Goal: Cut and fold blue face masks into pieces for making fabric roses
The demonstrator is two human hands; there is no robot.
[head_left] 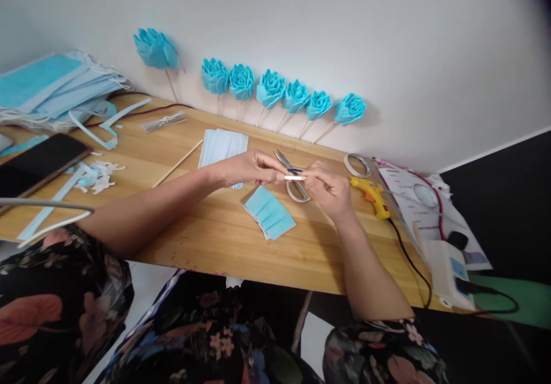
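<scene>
A narrow white strip (294, 178) spans the gap between my hands above the table. My left hand (253, 167) pinches its left end between thumb and fingers. At the other end, the fingertips of my right hand (329, 186) are closed on it. Scissors (297, 192) lie just beneath, partly hidden by the hands. Nearer to me rests a small stack of cut blue mask fabric (270, 214). Pale cut mask pieces (221, 146) lie behind my left hand, which covers part of them. A thin wooden stick (178, 163) lies left of those pieces.
Several blue fabric flowers (270, 88) on sticks lean against the wall. Face masks (55, 85) are piled left, behind a phone (41, 163) and fabric scraps (101, 176). To the right are a tape roll (357, 166), a yellow glue gun (372, 196) and a white power adapter (450, 275).
</scene>
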